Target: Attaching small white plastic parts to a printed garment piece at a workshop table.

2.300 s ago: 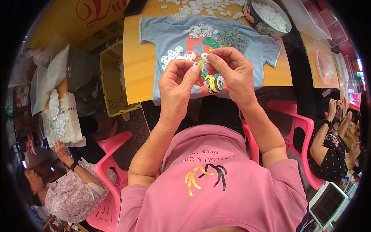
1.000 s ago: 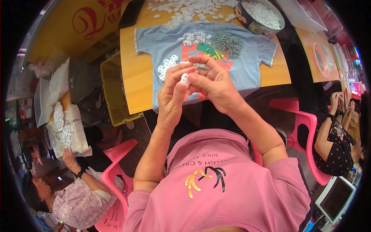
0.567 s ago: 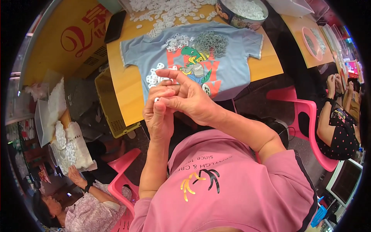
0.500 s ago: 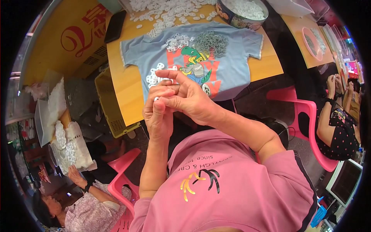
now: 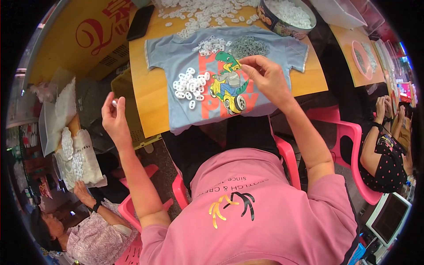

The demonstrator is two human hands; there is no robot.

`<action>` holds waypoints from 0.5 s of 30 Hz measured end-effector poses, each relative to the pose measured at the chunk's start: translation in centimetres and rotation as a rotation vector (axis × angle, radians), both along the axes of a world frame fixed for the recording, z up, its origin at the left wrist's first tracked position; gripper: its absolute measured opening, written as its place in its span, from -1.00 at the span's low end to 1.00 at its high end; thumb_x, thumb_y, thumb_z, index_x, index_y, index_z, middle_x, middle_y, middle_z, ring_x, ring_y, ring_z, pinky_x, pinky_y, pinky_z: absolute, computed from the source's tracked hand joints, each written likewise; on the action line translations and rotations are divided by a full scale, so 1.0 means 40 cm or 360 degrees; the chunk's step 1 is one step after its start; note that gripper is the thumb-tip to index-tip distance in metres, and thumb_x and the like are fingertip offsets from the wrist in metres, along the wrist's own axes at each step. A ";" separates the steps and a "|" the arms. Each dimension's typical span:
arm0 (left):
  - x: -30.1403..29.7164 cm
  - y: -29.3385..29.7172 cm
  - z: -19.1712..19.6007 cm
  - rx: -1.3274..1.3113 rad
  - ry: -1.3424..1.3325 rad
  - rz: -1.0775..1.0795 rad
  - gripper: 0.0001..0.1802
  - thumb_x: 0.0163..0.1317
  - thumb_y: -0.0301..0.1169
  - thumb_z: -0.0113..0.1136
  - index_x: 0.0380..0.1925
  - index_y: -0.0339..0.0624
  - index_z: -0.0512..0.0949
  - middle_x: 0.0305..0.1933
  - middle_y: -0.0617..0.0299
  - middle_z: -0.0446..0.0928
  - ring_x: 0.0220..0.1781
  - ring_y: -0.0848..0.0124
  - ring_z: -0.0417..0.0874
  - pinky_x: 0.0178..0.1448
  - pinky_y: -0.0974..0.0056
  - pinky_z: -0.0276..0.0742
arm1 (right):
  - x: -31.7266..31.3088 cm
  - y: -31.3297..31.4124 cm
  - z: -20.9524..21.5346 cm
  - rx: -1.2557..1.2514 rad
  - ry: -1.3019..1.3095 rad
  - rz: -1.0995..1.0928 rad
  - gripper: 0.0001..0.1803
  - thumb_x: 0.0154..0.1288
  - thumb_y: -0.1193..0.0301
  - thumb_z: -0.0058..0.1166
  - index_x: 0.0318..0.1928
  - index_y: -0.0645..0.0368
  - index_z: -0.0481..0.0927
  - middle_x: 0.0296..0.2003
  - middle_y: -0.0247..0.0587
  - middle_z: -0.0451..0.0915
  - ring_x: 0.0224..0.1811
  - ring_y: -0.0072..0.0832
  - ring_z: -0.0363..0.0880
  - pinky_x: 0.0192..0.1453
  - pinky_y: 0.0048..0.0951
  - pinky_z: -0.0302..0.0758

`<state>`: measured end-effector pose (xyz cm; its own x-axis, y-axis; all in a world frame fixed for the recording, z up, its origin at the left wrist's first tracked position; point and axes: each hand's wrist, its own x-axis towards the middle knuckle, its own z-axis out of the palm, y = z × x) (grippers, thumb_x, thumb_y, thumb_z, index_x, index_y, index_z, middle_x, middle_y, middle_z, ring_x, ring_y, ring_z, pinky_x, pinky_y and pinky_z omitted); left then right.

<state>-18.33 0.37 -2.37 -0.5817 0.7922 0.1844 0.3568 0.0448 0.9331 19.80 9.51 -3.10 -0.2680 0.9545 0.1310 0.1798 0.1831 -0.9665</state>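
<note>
My left hand was raised out to the left, off the surface, thumb and forefinger pinching one small white ring. My right hand rested on the grey shirt spread over the surface, fingertips pressed together at the edge of the grey pile, though I could not tell whether they held anything. The loose white rings lay on the shirt between my hands, left of the print and nearer my right hand, with the tin of more beyond.
</note>
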 end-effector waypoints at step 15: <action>0.286 0.016 -0.020 0.0224 0.0274 -0.0386 -0.63 0.27 -0.45 0.21 0.08 -0.26 0.50 0.16 0.08 0.45 0.21 0.25 0.46 0.25 0.22 0.38 | -0.175 0.166 -0.039 0.0905 -0.1162 0.0003 -0.80 0.24 0.26 0.17 -0.30 0.12 0.67 -0.29 -0.19 0.59 -0.24 -0.17 0.61 -0.18 -0.21 0.51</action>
